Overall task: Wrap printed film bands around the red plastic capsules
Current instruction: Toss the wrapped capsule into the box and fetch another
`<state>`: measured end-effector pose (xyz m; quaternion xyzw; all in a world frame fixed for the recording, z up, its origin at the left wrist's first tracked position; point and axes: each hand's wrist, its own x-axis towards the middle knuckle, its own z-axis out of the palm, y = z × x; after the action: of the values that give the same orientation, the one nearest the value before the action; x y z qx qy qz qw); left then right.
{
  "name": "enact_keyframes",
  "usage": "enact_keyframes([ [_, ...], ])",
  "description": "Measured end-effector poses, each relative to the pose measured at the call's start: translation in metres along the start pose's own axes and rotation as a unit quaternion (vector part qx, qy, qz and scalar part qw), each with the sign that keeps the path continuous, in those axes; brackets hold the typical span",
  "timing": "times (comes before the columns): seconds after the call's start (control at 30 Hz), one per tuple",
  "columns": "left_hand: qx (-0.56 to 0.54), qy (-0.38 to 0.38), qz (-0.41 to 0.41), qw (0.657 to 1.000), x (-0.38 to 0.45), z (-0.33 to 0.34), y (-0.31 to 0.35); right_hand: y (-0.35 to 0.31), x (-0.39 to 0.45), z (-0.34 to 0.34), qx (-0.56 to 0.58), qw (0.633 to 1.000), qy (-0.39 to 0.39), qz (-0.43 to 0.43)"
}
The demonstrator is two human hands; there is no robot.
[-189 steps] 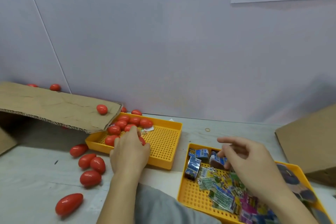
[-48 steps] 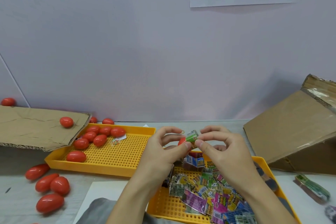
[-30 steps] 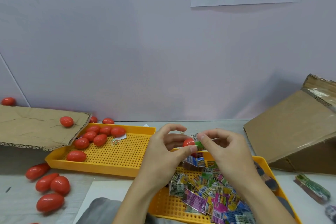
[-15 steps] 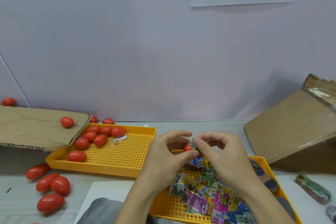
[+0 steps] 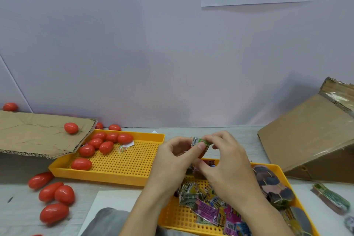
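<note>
Capsule (image 5: 201, 152) is held above the worktop (image 5: 191, 130) between both hands, over the far edge of the band tray (image 5: 275, 167). A green printed band (image 5: 200, 141) sits around its upper part; only a sliver of red shows beneath.

Change noted: a second ago the band was at the capsule's end with more red exposed; it now covers more of the body, and the hands have drawn closer together. Judgement: the band is being slid on and is partly seated, not yet shown to be fully in position.

Left hand (image 5: 172, 161) grips the capsule, thumb pressed on its near face. Right hand (image 5: 228, 159) pinches the band and capsule from the other side, fingers curled over the top.

Surroundings: loose bands (image 5: 203, 209) lie directly below the hands. Left of the left hand, a second tray (image 5: 122, 175) holds bare capsules (image 5: 104, 142); more lie on the worktop (image 5: 55, 194) further left, beside a cardboard flap (image 5: 34, 136). Right of the right hand stands a cardboard box (image 5: 310, 136).

Obstruction: none in the hands' way. The fingers hide most of the capsule, so band alignment cannot be confirmed.
</note>
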<state>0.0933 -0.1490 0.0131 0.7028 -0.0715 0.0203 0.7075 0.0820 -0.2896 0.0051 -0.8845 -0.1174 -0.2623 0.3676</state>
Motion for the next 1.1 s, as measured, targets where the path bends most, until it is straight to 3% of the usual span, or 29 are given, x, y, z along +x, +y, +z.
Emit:
enact_keyframes([
  [0.43,-0.060,-0.038,-0.055,0.996,0.001,-0.004,-0.001,0.001,0.001,-0.006,0.094,0.994,-0.043,0.018],
  [0.7,-0.017,-0.133,-0.081,0.988,-0.001,-0.008,0.001,0.003,0.003,-0.011,0.118,0.990,-0.078,0.008],
  [0.93,-0.051,-0.103,-0.044,0.992,0.000,-0.005,-0.001,0.004,0.003,-0.007,0.112,0.991,-0.077,-0.002],
  [1.1,-0.096,-0.106,-0.061,0.988,-0.001,-0.002,-0.001,0.007,0.004,-0.005,0.110,0.991,-0.069,0.009],
])
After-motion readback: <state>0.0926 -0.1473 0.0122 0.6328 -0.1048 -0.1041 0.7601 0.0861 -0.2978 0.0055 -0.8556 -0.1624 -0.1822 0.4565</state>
